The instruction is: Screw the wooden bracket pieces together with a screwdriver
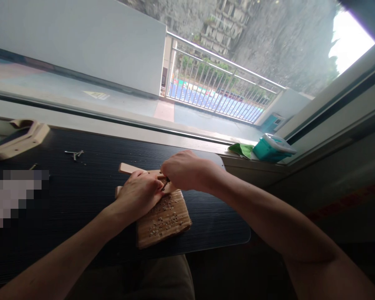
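On the dark ribbed table (81,196) lies a piece of brown cardboard (164,221) sprinkled with pale shavings. Across its far end rests a light wooden piece (128,168). My left hand (140,196) presses down on that wooden piece, fingers curled over it. My right hand (184,171) is closed in a fist round a small dark tool whose tip touches the wood between my hands. The tool itself is mostly hidden by my fingers.
A wooden frame-like part (18,139) sits at the table's far left. A few small screws (74,154) lie behind it. On the window sill stand a teal box (271,149) and a green cloth (241,149). A blurred patch covers the left edge.
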`<state>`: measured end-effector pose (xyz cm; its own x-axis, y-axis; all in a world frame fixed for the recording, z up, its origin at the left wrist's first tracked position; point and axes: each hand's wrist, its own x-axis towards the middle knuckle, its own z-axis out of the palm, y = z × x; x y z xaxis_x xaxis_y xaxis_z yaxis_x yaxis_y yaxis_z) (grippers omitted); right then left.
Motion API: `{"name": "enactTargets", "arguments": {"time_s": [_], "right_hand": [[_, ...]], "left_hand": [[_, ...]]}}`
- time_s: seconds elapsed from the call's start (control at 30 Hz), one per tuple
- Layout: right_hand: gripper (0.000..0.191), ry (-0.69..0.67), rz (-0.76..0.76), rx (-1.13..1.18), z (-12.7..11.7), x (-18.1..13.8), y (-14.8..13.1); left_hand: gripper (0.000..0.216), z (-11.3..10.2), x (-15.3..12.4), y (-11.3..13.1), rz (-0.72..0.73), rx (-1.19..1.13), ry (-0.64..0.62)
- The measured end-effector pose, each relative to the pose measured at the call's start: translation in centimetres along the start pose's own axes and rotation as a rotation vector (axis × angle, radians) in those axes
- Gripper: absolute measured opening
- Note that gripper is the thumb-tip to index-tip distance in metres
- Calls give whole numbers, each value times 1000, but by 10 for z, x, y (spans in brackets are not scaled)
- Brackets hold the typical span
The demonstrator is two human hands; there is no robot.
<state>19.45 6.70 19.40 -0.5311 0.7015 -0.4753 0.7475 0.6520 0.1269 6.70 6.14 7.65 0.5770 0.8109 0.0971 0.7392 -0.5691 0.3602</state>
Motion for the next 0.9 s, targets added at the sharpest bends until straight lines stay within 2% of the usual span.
{"name": "enactTargets", "arguments": {"time_s": [0.17,0.37,0.53,0.73,0.9], "right_hand": [[23,-43,24,20,0,2,-4],[21,5,74,-3,-4,-4,-7],[19,67,15,-6,-10,-13,-10],[18,72,8,-16,-4,-9,-5],[19,52,21,26,2,-1,-3]], "left_hand": [[28,-5,0,6,46,66,-10],[29,-5,-1,6,34,74,-21],[28,-4,-1,5,43,49,-2],[25,3,0,0,2,30,19],[28,2,0,0,30,25,21]]}}
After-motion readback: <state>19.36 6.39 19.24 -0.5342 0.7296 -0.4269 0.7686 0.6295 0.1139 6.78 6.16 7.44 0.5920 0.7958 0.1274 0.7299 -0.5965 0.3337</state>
